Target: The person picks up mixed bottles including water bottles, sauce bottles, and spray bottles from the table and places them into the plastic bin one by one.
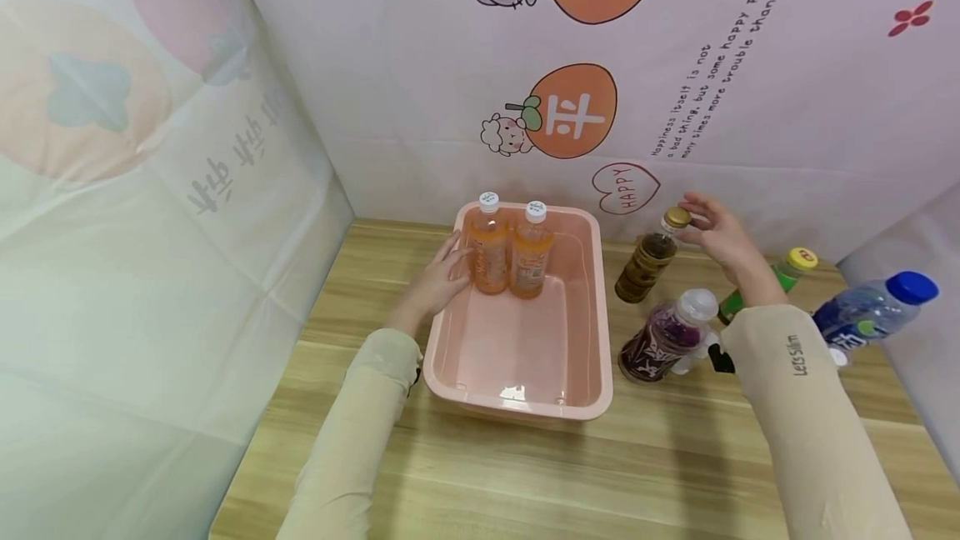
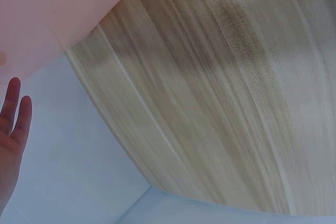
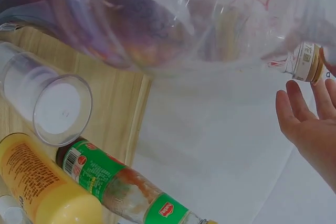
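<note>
A pink plastic tub (image 1: 525, 348) holds two upright bottles of orange drink, a left orange bottle (image 1: 491, 261) and a right orange bottle (image 1: 531, 261), both white-capped. My left hand (image 1: 438, 280) is at the tub's left rim, fingers spread beside the left orange bottle; whether they touch it I cannot tell. To the right of the tub stands a brown-liquid bottle (image 1: 647, 267) with a gold cap. My right hand (image 1: 723, 240) is at that cap (image 3: 308, 64), its fingers loosely extended around it. Contact there is unclear.
Nearer me stands a purple drink bottle (image 1: 660, 344). Further right are a green-labelled bottle (image 3: 100, 171) with a yellow cap and a blue-capped bottle (image 1: 862, 315). A clear cylinder (image 3: 60, 106) and a yellow bottle (image 3: 47, 182) show in the right wrist view. Printed cloth walls (image 1: 412, 90) border the table.
</note>
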